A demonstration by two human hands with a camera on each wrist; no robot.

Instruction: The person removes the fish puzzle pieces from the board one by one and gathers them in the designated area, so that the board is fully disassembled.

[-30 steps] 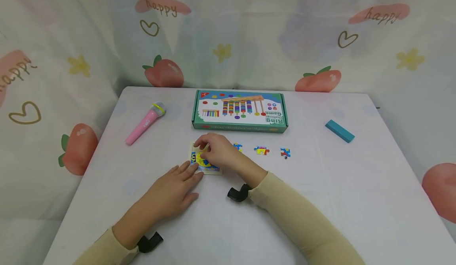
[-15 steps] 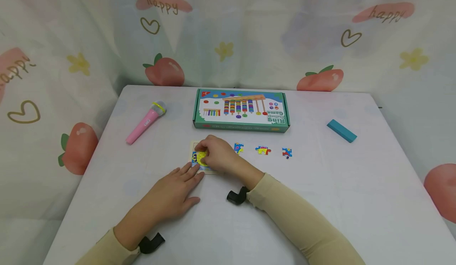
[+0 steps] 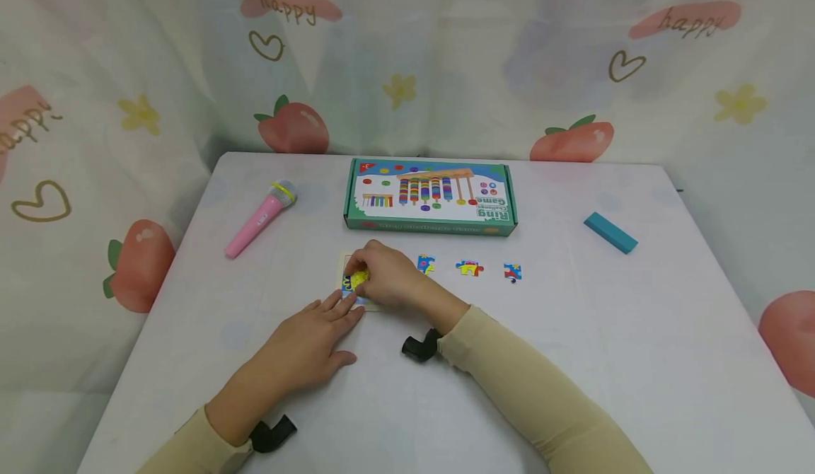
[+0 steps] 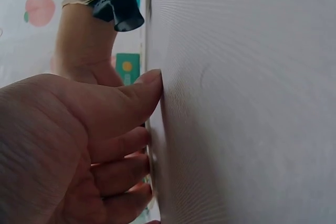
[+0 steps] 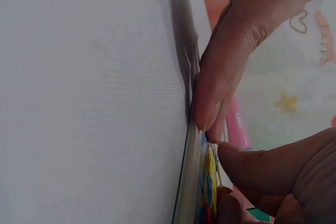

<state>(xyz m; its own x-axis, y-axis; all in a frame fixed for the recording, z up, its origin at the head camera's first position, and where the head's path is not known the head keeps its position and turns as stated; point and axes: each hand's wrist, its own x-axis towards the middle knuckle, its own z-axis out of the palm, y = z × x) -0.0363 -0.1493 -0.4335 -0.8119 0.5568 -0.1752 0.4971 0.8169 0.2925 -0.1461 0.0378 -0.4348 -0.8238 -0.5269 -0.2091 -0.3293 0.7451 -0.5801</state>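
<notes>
A small jigsaw puzzle board [image 3: 346,260] with a pale frame lies flat on the table, partly hidden by both hands. My left hand [image 3: 302,350] lies with fingers extended, its fingertips [image 3: 349,303] resting on the board's near-left edge. Over the board, my right hand [image 3: 391,276] has thumb and fingers curled at a yellow puzzle piece [image 3: 359,279], pinching it. In the right wrist view the thumb [image 5: 247,163] is right against the yellow part of the board. Right of that hand lie loose puzzle pieces: one [image 3: 426,264] blue, one [image 3: 470,268] yellow and red, one [image 3: 512,272] blue and red.
Behind the board lies a green Ring Challenge Game box [image 3: 431,198]. A pink toy microphone [image 3: 261,219] is at the back left, a teal block [image 3: 610,233] at the right. The white table [image 3: 637,361] meets a patterned curtain [image 3: 471,64].
My right thumb and fingers have come down and closed at the yellow piece, shifting slightly left. The left hand stays on the board's edge.
</notes>
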